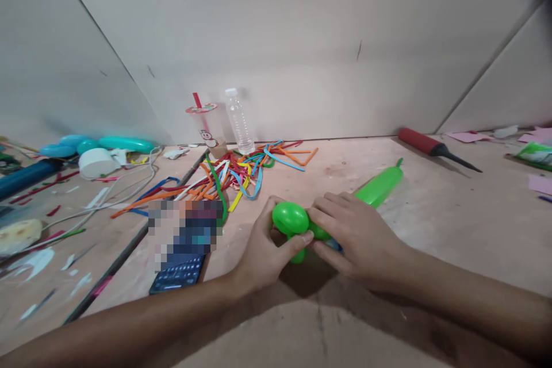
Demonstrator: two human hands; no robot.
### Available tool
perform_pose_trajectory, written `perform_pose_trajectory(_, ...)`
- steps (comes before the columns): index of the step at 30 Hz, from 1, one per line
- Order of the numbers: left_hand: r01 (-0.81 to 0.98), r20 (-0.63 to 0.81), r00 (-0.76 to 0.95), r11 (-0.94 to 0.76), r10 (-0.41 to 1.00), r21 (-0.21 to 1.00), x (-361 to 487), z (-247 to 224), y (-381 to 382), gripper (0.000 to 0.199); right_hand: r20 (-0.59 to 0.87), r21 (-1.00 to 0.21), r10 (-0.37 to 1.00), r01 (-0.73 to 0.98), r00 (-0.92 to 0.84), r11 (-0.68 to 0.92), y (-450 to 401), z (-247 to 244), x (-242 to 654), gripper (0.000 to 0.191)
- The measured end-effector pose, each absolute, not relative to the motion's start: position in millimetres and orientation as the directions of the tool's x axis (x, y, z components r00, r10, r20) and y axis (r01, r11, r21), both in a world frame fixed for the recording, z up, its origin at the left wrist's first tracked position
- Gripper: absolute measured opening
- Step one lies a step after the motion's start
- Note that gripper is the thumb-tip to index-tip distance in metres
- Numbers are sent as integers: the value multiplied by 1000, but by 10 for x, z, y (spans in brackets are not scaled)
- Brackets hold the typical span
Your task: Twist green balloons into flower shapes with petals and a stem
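Observation:
A long green balloon (379, 187) runs between my two hands, its thin uninflated tip pointing to the far right. Around its twisted end, with a round bubble on top and a smaller green piece below, the fingers of my left hand (268, 247) are closed. My right hand (357, 236) grips the balloon just beside the twist, its fingers wrapped over the long section. The fingertips of both hands nearly meet. Something small and blue peeks out under the right fingers; I cannot tell what it is.
Loose uninflated balloons (215, 181) lie heaped behind a phone (179, 270). A lidded cup (209, 129) and a clear bottle (240, 123) stand by the wall. A red hand pump (420, 142) lies back right. Teal balloons (125, 143), a white charger (95, 163) and cables are left.

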State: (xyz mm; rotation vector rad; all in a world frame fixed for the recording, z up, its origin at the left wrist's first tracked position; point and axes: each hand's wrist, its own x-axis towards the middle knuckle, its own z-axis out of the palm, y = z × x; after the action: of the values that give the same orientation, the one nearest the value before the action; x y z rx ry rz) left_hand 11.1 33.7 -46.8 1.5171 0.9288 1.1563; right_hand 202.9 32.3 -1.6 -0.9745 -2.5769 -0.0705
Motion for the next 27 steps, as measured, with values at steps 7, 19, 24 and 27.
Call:
perform_pose_trajectory(7, 206, 265, 358, -353, 895, 913, -43, -336, 318, 33, 440, -42, 561, 608, -701, 793, 428, -90, 2132, 15)
perform_pose_trajectory(19, 881, 526, 397, -473, 752, 10, -1728, -133, 245, 23, 642, 44, 283, 403, -713, 914, 645, -474, 2287, 23)
perform_pose_trajectory(24, 874, 474, 453, -480, 755, -71, -1893, -245, 206, 25, 623, 9, 318, 413, -715, 911, 649, -445, 2278, 18)
perform_pose_trajectory(27, 867, 485, 465, -491, 740, -83, -1891, -273, 239, 27, 623, 17, 316, 416, -716, 909, 654, -445, 2276, 18)
